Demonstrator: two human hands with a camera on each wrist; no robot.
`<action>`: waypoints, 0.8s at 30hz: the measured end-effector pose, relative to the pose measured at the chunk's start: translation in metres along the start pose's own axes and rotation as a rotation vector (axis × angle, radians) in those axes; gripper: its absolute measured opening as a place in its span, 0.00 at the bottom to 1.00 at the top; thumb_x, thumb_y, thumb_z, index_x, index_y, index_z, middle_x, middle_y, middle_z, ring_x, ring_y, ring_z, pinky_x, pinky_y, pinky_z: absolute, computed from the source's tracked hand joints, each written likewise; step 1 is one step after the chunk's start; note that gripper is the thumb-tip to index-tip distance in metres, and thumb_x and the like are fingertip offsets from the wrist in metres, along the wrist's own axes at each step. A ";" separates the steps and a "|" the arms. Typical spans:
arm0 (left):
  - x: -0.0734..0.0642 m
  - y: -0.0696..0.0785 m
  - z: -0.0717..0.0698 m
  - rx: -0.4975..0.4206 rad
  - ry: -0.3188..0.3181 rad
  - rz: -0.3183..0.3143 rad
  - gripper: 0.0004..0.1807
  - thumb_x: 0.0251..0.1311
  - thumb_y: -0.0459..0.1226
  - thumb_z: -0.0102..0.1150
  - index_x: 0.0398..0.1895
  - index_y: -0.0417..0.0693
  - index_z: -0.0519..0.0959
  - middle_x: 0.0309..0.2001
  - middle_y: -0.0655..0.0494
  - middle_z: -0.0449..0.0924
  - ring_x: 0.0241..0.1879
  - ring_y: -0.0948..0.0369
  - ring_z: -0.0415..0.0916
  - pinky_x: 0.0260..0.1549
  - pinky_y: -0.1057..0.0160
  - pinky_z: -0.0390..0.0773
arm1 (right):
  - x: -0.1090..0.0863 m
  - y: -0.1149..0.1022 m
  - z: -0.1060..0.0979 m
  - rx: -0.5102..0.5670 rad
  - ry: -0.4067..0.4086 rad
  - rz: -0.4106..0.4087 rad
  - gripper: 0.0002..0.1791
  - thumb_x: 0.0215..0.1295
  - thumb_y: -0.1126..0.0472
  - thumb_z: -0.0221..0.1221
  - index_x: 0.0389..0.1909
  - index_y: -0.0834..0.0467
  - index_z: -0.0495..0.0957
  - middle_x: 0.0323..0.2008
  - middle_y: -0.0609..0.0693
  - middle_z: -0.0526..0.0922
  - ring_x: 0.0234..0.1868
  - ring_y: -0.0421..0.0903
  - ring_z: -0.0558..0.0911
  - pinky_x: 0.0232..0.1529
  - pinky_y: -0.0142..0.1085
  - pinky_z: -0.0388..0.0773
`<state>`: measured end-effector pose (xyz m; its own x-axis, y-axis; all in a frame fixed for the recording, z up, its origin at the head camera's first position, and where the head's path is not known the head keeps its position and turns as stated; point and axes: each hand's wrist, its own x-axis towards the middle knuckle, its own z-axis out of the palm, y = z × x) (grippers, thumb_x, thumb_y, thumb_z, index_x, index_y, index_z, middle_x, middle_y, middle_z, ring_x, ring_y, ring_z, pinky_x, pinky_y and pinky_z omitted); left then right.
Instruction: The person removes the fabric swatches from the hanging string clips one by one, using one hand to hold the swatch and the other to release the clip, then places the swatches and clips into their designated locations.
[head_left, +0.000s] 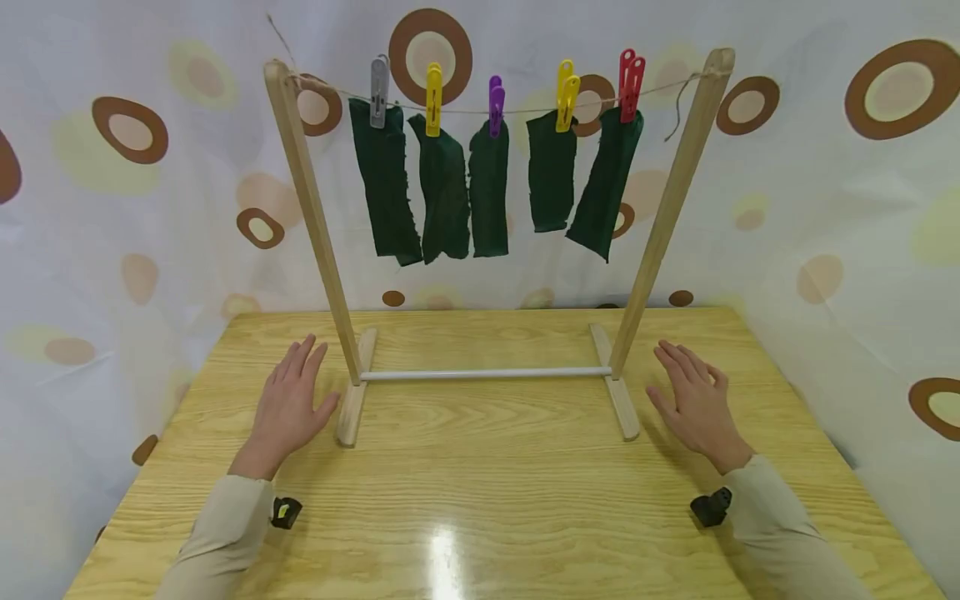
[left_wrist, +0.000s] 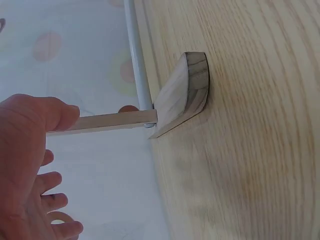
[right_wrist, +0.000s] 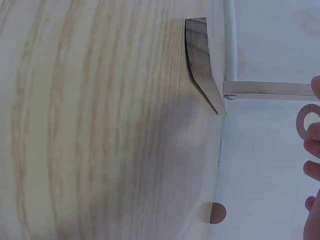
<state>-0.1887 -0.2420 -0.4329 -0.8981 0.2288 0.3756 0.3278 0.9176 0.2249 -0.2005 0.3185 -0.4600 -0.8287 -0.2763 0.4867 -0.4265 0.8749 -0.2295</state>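
Note:
A wooden drying rack stands on the table, its left post and right post joined low down by a white rod. Between the post tops runs a string carrying several dark green cloth strips. Grey, yellow, purple and red clothespins grip the strips on the string. My left hand, fingers extended, is beside the rack's left foot. To the outside of the right foot is my right hand, fingers extended and holding nothing.
The rack stands toward the back of a light wooden table. Behind it and along the sides hangs a white cloth with brown and cream oval patterns. A small dark camera sits at the left wrist, another at the right.

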 end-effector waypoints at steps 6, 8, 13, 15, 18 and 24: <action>-0.002 0.000 0.001 -0.001 0.033 0.012 0.37 0.57 0.37 0.63 0.67 0.33 0.60 0.70 0.34 0.55 0.68 0.36 0.52 0.61 0.33 0.56 | 0.000 -0.002 0.002 0.013 0.006 -0.002 0.30 0.73 0.50 0.49 0.67 0.66 0.63 0.67 0.64 0.64 0.66 0.65 0.60 0.55 0.65 0.52; -0.002 0.000 0.001 -0.003 0.048 0.013 0.37 0.57 0.37 0.64 0.67 0.33 0.61 0.70 0.35 0.56 0.68 0.37 0.53 0.62 0.32 0.53 | -0.001 -0.004 0.003 0.018 0.011 -0.006 0.30 0.73 0.50 0.49 0.66 0.67 0.64 0.66 0.64 0.65 0.66 0.65 0.61 0.55 0.65 0.53; -0.001 0.002 0.001 -0.016 0.097 0.033 0.37 0.55 0.36 0.64 0.66 0.33 0.62 0.69 0.37 0.59 0.68 0.38 0.55 0.61 0.31 0.52 | -0.003 -0.007 0.004 0.029 0.029 -0.024 0.29 0.73 0.50 0.49 0.66 0.67 0.64 0.66 0.65 0.66 0.65 0.65 0.61 0.54 0.65 0.53; -0.001 0.003 0.001 -0.023 0.110 0.042 0.36 0.55 0.36 0.64 0.66 0.33 0.62 0.68 0.37 0.59 0.67 0.37 0.55 0.61 0.31 0.53 | -0.003 -0.008 0.005 0.032 0.035 -0.030 0.29 0.73 0.50 0.49 0.66 0.67 0.64 0.65 0.65 0.66 0.65 0.65 0.62 0.54 0.65 0.53; 0.000 0.005 0.000 -0.038 0.120 0.050 0.36 0.55 0.35 0.65 0.65 0.32 0.63 0.68 0.36 0.60 0.66 0.37 0.56 0.60 0.31 0.54 | -0.001 -0.010 0.006 0.030 0.043 -0.038 0.29 0.74 0.50 0.48 0.65 0.67 0.65 0.65 0.64 0.66 0.64 0.65 0.62 0.54 0.65 0.54; 0.002 0.010 0.002 -0.071 0.149 0.046 0.35 0.56 0.36 0.64 0.64 0.31 0.64 0.68 0.37 0.61 0.66 0.37 0.58 0.60 0.34 0.57 | 0.001 -0.016 0.006 0.029 0.051 -0.043 0.28 0.74 0.51 0.48 0.64 0.67 0.65 0.65 0.64 0.67 0.64 0.64 0.63 0.52 0.64 0.55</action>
<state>-0.1879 -0.2318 -0.4313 -0.8300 0.2144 0.5149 0.3920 0.8810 0.2650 -0.1969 0.3018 -0.4613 -0.7902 -0.2921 0.5388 -0.4722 0.8506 -0.2312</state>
